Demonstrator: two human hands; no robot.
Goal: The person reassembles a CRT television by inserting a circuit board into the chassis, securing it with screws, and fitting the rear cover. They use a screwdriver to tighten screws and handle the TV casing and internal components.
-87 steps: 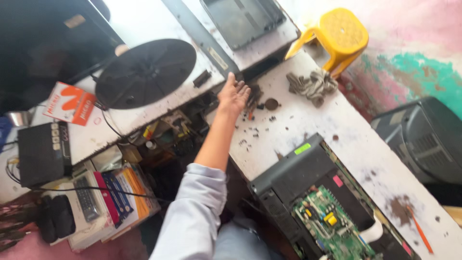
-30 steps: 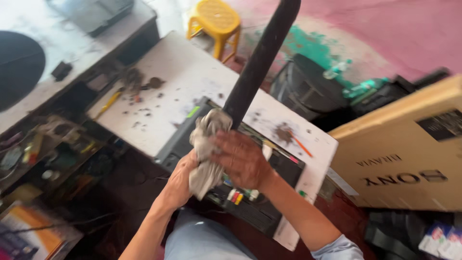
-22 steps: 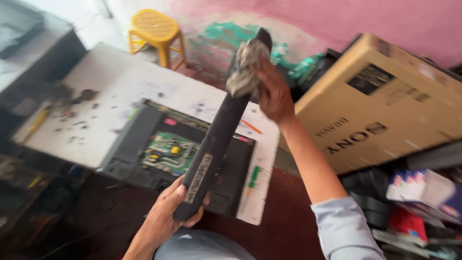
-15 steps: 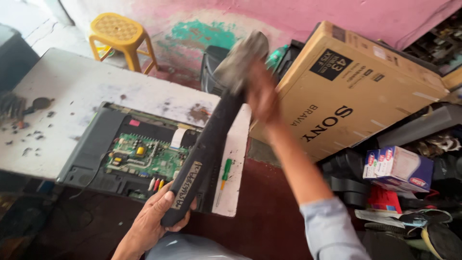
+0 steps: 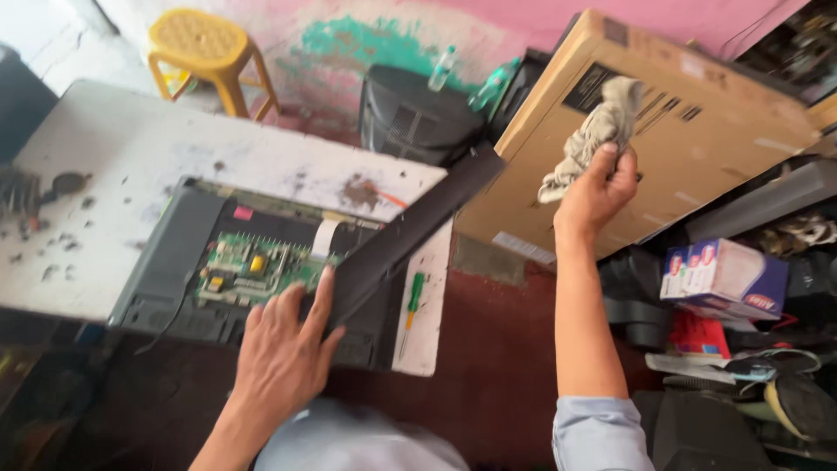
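My left hand [image 5: 283, 349] grips the near end of a long black plastic panel [image 5: 410, 231], which slants up to the right over the table. Raised in the air to the right, my right hand [image 5: 597, 187] is closed on a crumpled grey rag [image 5: 593, 135], clear of the panel. Under the panel lies an opened dark device [image 5: 174, 262] with a green circuit board [image 5: 253, 270] showing. A green-handled screwdriver [image 5: 411, 301] rests on the white table [image 5: 113, 174] beside the device.
A yellow stool [image 5: 205, 48] stands beyond the table. A large cardboard box [image 5: 689, 139] leans at the right, with a dark case [image 5: 418, 118] behind the table. Small boxes [image 5: 719, 279] and clutter fill the lower right. Dark debris [image 5: 39, 187] lies at the table's left.
My right hand has lifted the rag off the panel's far end and moved right. The panel has dropped from a steep angle to a low slant over the device.
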